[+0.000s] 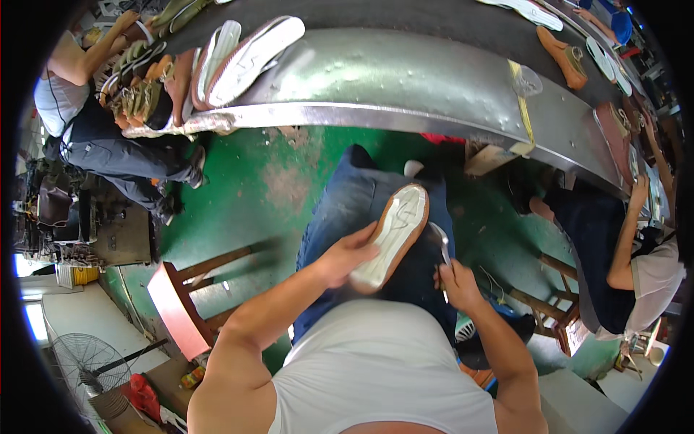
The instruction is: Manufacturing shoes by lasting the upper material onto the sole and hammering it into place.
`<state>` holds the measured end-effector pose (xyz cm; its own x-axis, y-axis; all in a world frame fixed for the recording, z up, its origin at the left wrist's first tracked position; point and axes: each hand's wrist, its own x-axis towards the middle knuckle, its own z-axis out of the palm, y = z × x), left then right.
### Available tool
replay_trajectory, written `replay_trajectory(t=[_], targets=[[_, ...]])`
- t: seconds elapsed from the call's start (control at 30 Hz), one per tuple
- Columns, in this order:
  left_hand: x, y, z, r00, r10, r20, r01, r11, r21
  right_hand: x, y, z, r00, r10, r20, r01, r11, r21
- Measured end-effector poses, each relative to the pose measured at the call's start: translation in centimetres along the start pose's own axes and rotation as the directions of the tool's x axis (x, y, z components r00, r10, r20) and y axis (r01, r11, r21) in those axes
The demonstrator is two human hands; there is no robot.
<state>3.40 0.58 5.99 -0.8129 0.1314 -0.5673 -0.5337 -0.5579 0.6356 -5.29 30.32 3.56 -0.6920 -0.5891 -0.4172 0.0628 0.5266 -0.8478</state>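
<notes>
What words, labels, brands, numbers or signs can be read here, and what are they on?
No words, labels, brands, numbers or signs can be read.
Shoe sole in the left hand: dark curving lines, no readable text.
White sole on the metal bench: faint marks, unreadable.
Metal tool in the right hand: no text seen.
Yellow-and-red package, lower left: too small to read.

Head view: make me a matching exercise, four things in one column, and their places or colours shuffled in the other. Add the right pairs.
Things:
1. shoe nearest the picture's middle
2. curved metal tool
3. fan
4. floor

Places or colours:
A. at the lower left of the picture
B. in the right hand
C. green
D. in the left hand

Right pairs: 1-D, 2-B, 3-A, 4-C
</notes>
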Motion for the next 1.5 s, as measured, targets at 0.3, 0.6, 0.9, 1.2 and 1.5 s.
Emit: replay_trajectory(t=[0.3,0.6,0.9,1.2,1.5], targets=[[7.0,29.2,5.6,0.82,0.541,0.189,-0.553,0.66,0.51,1.7,2.1,-0.6,0.987,0.14,0.076,-0.153,0.966,0.206],[33.9,39.9,4.5,0.667,0.436,0.604,0.115,-0.861,0.495,7.4,0.8,-2.7,0.936,0.259,0.237,-0.344,0.813,0.471],[40.2,56.9,-8.3,0.377,0.916,0.135,0.215,-0.229,0.949,13.7,-1.5,-5.8,0.864,0.37,0.341,-0.502,0.685,0.528],[43.2,70.6,-25.0,0.675,0.737,0.013,-0.254,0.217,0.943,17.3,-2.4,-5.8,0.912,0.144,0.385,-0.39,0.595,0.702],[48.2,66.7,-18.9,0.646,0.759,-0.082,0.454,-0.296,0.841,16.7,-2.4,-5.7,0.867,0.297,0.4,-0.491,0.647,0.584]])
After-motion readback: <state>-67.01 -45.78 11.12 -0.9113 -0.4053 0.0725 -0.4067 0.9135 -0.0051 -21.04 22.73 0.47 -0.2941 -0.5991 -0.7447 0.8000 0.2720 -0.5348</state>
